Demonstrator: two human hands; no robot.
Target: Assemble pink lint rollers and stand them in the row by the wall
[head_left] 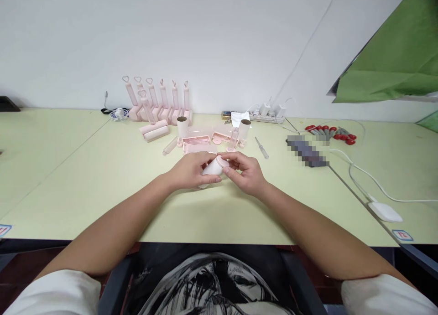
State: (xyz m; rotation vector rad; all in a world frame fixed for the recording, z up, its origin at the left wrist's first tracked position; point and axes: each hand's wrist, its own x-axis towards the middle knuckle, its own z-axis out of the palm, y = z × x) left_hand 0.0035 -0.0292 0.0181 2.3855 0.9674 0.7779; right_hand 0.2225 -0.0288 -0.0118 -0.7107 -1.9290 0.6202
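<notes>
B/w print clothing [219,287], L hand [188,171] half-closed round wht cylinder [212,168], R hand [248,173] pinching its pink end [223,161]

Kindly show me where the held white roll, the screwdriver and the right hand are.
White roll [212,167]: head view, on its curved side.
Screwdriver [263,152]: head view, on its handle.
Right hand [248,172]: head view, on its back.

White roll [211,168], pink cap [223,162], pale green table [219,221]

Left hand [192,170] holds cylinder [211,167], right hand [249,173] its cap [222,162].
</notes>
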